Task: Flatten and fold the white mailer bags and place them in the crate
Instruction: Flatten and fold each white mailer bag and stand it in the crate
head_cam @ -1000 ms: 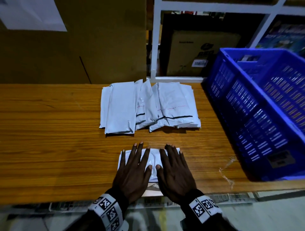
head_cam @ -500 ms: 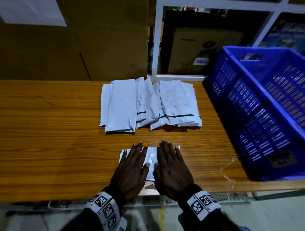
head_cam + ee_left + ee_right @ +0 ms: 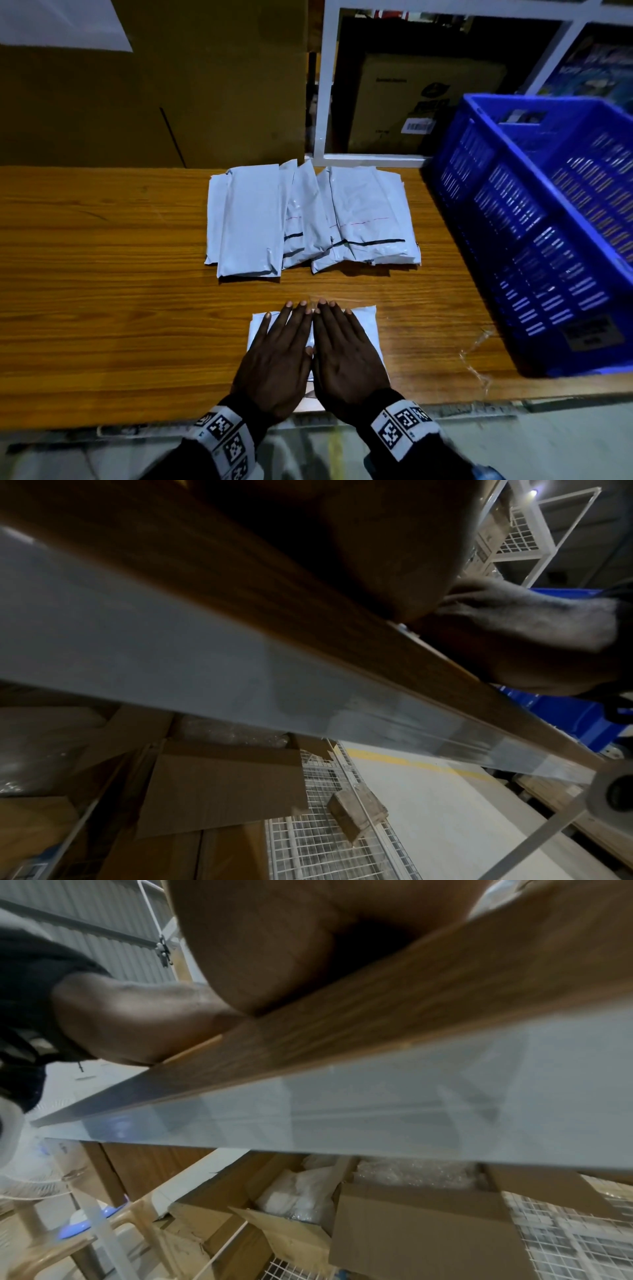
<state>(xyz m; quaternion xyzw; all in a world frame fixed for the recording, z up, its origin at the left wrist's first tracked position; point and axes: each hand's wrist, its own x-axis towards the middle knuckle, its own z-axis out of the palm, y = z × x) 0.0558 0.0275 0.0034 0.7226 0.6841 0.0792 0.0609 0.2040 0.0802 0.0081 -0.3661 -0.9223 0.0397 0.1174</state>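
A small folded white mailer bag (image 3: 366,322) lies near the front edge of the wooden table (image 3: 102,308). My left hand (image 3: 277,353) and right hand (image 3: 342,349) lie flat on it, side by side, fingers straight and pressing down; most of the bag is hidden under them. Farther back sits a loose pile of white mailer bags (image 3: 308,219), several of them overlapping. The blue crate (image 3: 534,240) stands at the right. In both wrist views only the heel of my left hand (image 3: 394,547) and of my right hand (image 3: 260,947) show above the table edge.
A large cardboard box (image 3: 154,85) and a white shelf frame (image 3: 323,85) stand behind the table. A scrap of clear plastic (image 3: 476,356) lies near the crate's front corner. Under the table are cardboard boxes (image 3: 428,1226) and wire mesh (image 3: 308,840).
Both hands have slid inward on the folded bag until they touch side by side; earlier a gap with white bag showed between them. The pile and crate have not moved.
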